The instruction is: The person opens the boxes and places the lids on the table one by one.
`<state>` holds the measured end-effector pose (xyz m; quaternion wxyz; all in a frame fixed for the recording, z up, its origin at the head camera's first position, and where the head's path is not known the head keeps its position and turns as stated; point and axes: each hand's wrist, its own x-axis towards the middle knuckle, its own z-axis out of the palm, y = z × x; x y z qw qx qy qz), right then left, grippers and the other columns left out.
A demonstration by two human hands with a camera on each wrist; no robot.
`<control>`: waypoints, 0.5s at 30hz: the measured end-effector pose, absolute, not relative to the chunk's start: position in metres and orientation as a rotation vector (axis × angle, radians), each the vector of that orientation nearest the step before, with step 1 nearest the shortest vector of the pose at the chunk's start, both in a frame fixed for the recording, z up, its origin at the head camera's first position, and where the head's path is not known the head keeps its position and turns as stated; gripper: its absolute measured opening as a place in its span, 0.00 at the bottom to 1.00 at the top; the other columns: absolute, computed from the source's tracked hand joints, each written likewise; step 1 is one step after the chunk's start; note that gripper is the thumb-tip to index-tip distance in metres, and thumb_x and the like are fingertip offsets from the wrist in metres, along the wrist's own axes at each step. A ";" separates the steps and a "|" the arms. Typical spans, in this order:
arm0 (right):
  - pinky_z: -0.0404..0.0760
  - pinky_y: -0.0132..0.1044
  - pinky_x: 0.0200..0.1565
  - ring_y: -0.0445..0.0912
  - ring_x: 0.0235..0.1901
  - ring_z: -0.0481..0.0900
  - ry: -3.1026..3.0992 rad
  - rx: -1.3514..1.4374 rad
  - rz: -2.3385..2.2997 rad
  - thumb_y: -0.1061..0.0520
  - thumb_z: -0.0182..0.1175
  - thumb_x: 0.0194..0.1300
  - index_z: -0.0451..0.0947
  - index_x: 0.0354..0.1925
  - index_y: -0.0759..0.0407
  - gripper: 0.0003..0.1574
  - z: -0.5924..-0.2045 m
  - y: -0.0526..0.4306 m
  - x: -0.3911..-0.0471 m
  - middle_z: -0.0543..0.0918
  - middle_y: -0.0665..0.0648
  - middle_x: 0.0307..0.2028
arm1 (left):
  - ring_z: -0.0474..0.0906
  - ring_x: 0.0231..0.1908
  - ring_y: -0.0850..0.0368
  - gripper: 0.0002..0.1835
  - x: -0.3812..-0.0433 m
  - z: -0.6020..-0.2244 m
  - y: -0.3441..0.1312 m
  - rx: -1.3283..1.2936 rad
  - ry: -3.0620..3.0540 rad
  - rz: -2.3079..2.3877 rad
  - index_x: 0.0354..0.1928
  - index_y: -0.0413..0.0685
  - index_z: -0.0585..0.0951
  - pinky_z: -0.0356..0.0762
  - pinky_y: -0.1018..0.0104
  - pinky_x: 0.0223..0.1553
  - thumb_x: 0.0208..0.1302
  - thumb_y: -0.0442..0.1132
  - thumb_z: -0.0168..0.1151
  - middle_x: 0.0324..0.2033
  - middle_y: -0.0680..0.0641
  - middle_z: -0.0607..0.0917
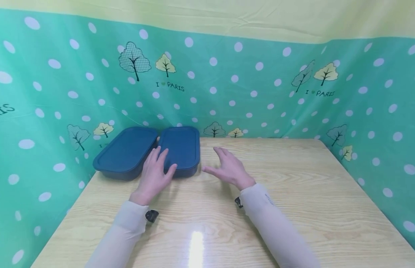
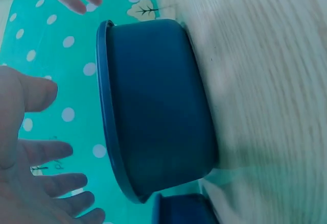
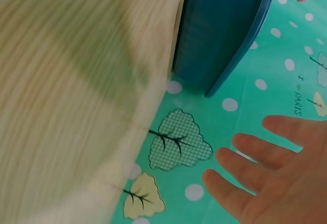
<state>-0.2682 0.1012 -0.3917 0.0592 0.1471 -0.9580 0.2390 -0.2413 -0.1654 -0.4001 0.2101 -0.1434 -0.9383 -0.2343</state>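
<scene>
Two dark blue lidded boxes stand side by side at the back left of the table. My left hand (image 1: 154, 173), fingers spread, hovers over the near end of the right-hand box (image 1: 180, 147) and overlaps it in the head view. The left-hand box (image 1: 127, 150) lies at a slant beside it. To the right of the boxes my right hand (image 1: 229, 169) is held in the air, thumb apart from its fingers, holding nothing. In the left wrist view the box's end wall (image 2: 158, 106) and lid rim show, with the left fingers (image 2: 61, 183) apart from it.
A wooden table (image 1: 294, 204) carries the boxes. Behind and at both sides hangs a green curtain (image 1: 234, 93) with white dots and printed trees, close to the table's back edge. Small black devices (image 1: 152, 216) sit at the cuffs of both sleeves.
</scene>
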 end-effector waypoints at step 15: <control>0.60 0.50 0.59 0.48 0.62 0.58 -2.887 0.365 1.089 0.18 0.45 0.46 0.54 0.66 0.46 0.57 -0.397 0.072 -0.287 0.61 0.50 0.64 | 0.56 0.60 0.38 0.31 -0.246 -0.401 -0.177 -0.227 -2.619 -0.961 0.63 0.36 0.61 0.59 0.42 0.55 0.65 0.50 0.47 0.62 0.35 0.59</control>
